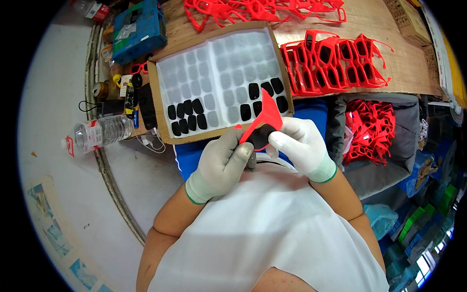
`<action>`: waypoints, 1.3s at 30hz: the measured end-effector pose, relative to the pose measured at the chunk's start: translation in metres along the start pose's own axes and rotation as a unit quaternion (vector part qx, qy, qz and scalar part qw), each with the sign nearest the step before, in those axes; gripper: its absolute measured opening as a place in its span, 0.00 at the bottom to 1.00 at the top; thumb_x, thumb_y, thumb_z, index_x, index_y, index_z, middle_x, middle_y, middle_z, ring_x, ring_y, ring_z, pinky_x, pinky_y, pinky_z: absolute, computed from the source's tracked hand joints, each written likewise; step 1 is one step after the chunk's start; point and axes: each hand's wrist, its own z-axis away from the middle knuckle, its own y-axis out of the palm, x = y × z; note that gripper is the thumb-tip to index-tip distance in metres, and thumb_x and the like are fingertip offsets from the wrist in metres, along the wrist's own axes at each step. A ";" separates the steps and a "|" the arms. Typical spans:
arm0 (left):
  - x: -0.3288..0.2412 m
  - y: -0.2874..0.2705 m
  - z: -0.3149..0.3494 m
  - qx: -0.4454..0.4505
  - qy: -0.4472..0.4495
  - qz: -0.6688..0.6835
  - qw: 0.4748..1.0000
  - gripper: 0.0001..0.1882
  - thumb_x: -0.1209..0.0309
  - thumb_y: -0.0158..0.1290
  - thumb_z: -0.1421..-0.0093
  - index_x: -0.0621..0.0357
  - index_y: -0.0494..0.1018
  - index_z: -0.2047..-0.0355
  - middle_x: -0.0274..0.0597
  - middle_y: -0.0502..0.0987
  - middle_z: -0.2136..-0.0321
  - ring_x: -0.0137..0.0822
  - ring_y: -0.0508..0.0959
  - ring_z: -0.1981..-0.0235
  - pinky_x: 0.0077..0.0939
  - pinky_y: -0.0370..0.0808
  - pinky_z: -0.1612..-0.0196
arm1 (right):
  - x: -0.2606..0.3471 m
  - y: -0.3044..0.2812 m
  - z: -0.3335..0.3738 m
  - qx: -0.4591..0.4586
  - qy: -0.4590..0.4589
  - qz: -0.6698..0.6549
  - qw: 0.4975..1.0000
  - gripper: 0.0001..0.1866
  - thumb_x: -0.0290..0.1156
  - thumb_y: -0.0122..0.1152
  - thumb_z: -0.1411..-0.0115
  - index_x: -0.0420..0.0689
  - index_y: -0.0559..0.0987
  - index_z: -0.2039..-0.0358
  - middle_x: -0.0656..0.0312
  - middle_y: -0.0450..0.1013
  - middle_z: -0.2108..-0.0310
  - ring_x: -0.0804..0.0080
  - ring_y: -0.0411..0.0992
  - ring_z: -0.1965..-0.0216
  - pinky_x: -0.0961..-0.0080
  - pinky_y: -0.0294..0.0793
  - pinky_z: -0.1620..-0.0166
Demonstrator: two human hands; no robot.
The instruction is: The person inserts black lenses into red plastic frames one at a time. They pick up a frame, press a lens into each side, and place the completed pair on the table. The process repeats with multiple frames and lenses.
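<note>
A red glasses frame (pixel 266 113) is held up in front of my chest, one broad red side pointing away from me. Its opening shows a dark lens (pixel 260 137). My left hand (pixel 220 163), in a greyish glove, grips the frame's left end with the thumb along its near edge. White-gloved, my right hand (pixel 302 145) pinches the other end, its thumb pressing at the lens's edge. Just beyond both hands lies a cardboard tray (pixel 154 97) lined with a white pocketed sheet (pixel 214 63). Loose black lenses (pixel 196 106) rest on it in two groups, left and right.
Red glasses with dark lenses (pixel 326 68) stand in rows right of the tray; more red frames (pixel 262 10) lie behind. A grey-lined bin (pixel 384 175) holds a heap of red frames (pixel 370 131). At left are a plastic bottle (pixel 99 134) and a blue box (pixel 138 34).
</note>
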 end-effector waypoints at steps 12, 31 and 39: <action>0.000 -0.003 0.000 0.002 0.006 0.030 1.000 0.16 0.66 0.43 0.28 0.69 0.69 0.52 0.40 0.77 0.78 0.29 0.77 0.76 0.25 0.74 0.68 | 0.003 0.007 -0.003 -0.010 0.017 -0.037 0.999 0.12 0.32 0.58 0.34 0.36 0.80 0.60 0.69 0.73 0.72 0.86 0.66 0.71 0.84 0.69 0.68; 0.007 0.001 0.001 -0.017 0.050 -0.044 0.998 0.14 0.65 0.47 0.29 0.67 0.69 0.55 0.40 0.76 0.80 0.32 0.78 0.79 0.26 0.75 0.72 | -0.009 0.023 -0.002 -0.103 -0.042 -0.026 0.993 0.09 0.32 0.60 0.37 0.38 0.81 0.65 0.66 0.75 0.71 0.81 0.69 0.71 0.79 0.70 0.67; 0.002 -0.013 0.003 0.074 -0.033 0.059 0.995 0.15 0.67 0.45 0.30 0.67 0.72 0.53 0.40 0.79 0.72 0.28 0.78 0.71 0.25 0.75 0.66 | -0.008 0.003 -0.002 0.021 0.037 -0.109 0.993 0.11 0.34 0.60 0.36 0.38 0.80 0.64 0.67 0.72 0.72 0.85 0.66 0.72 0.85 0.67 0.68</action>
